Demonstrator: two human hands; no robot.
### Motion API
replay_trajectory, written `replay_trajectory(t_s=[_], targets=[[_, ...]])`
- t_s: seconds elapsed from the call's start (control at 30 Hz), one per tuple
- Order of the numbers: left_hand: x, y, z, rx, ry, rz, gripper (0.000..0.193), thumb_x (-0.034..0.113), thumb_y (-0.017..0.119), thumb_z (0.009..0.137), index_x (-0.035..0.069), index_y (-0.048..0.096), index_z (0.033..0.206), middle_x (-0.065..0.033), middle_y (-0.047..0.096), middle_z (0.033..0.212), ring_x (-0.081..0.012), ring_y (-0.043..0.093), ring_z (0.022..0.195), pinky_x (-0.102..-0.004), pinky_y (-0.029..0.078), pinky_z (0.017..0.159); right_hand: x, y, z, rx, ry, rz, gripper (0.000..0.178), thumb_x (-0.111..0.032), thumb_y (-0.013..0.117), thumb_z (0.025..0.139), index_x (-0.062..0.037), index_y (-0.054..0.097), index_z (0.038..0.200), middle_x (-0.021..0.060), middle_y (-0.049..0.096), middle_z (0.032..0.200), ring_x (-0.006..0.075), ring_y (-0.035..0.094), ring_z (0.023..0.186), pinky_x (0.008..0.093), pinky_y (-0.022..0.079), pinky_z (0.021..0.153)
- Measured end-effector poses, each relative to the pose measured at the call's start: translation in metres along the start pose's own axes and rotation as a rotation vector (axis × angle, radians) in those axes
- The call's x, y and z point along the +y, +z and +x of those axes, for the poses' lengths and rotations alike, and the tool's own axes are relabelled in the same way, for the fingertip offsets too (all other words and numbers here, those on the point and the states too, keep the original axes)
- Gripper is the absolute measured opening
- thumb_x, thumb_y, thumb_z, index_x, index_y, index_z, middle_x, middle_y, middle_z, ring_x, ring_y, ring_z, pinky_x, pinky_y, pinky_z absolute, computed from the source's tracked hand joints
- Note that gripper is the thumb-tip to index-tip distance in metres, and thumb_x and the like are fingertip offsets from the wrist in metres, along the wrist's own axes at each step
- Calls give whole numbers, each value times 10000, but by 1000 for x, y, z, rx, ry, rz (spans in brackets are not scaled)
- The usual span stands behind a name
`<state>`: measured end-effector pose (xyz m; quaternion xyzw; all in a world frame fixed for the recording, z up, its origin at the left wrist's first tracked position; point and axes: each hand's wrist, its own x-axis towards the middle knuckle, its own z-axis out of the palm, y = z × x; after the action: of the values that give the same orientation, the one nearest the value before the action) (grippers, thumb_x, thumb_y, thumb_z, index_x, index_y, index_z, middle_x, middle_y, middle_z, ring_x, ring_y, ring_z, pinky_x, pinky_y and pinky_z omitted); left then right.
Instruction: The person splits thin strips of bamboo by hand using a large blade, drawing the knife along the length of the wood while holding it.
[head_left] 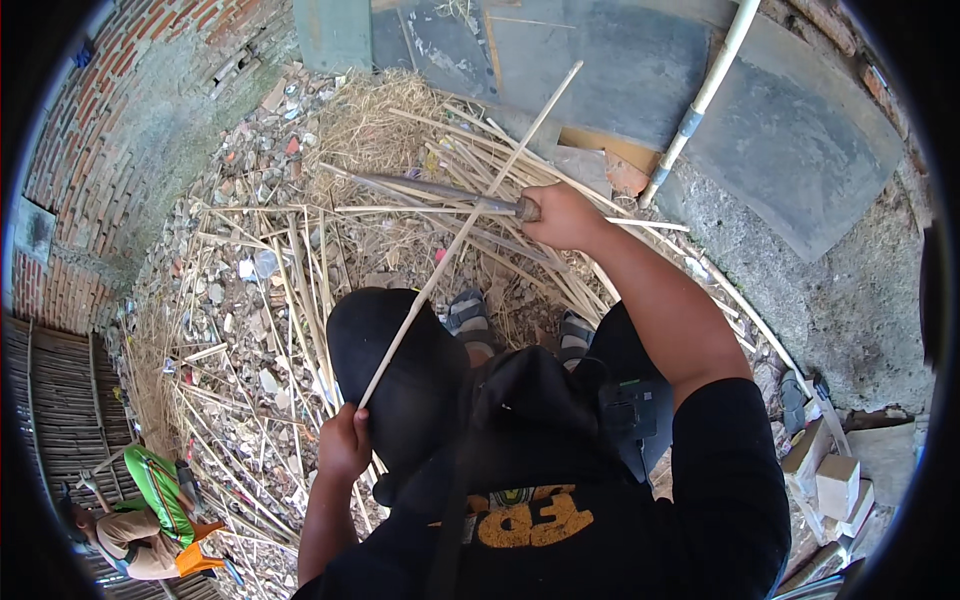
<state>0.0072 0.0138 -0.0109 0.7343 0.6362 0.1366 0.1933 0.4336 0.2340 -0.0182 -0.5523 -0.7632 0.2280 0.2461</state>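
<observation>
Bamboo work sits in mid-course, as we judge it: our left hand point(345, 440) is clenched around the lower end of 1 long thin stick point(470, 225), which slants up and away over a black rounded thing on our lap. Our right hand point(562, 215) grasps the handle of a long knife point(440, 190), whose blade lies across the stick near its middle, touching it as far as we can tell.

Around our sandals point(468, 312) lies a thick scatter of pale split strips point(290, 290), so plenty of stock looks already cut; whether this stick is nearly finished we cannot say.

We sit over open ground point(250, 200) littered with rubble, broken shards and dry straw. A brick wall point(90, 130) curves along the left, grey slabs point(790, 130) and a white pipe point(700, 95) lean at the top, and pale blocks point(835, 480) are stacked at the lower right. Another person point(150, 510) in a green top crouches at the lower left, well apart.
</observation>
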Motion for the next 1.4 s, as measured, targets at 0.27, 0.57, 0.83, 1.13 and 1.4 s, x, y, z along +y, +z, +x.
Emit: replay_trajectory(t_s=[0.27, 0.57, 0.83, 1.13, 1.4], targets=[[-2, -2, -2, -33, -9, -11, 334, 249, 451, 1047, 33, 473, 793, -247, 537, 601, -495, 561, 612, -546, 398, 537, -13, -2, -1, -138, -145, -220, 276, -240, 713, 735, -71, 646, 942, 172, 670, 765, 384, 674, 747, 486, 539, 702], [-6, -7, -1, -40, -4, -23, 325, 253, 461, 1043, 35, 480, 803, -249, 541, 605, -504, 556, 613, -556, 392, 538, -31, -10, -7, -165, -52, -160, 256, -213, 695, 756, -96, 670, 983, 148, 707, 831, 347, 697, 799, 460, 554, 734], [-9, -9, 0, -55, -28, -66, 384, 294, 455, 1048, 26, 485, 775, -261, 526, 615, -515, 543, 624, -538, 392, 541, 0, -9, 4, 17, -25, -62, 264, -210, 697, 741, -57, 670, 954, 194, 689, 785, 362, 687, 752, 458, 545, 697], [-6, -9, 5, -66, -22, -39, 355, 255, 453, 1045, 26, 496, 778, -257, 533, 615, -502, 553, 624, -543, 395, 548, 7, -16, 8, -50, 107, 7, 338, -242, 687, 744, -36, 673, 1012, 184, 689, 835, 367, 685, 824, 473, 549, 764], [0, -2, 0, -23, -31, -5, 327, 247, 464, 1039, 24, 501, 803, -259, 548, 622, -506, 559, 630, -547, 406, 547, -12, -9, -2, -195, 15, -94, 349, -259, 698, 756, -86, 686, 1059, 193, 704, 942, 371, 683, 914, 473, 544, 812]])
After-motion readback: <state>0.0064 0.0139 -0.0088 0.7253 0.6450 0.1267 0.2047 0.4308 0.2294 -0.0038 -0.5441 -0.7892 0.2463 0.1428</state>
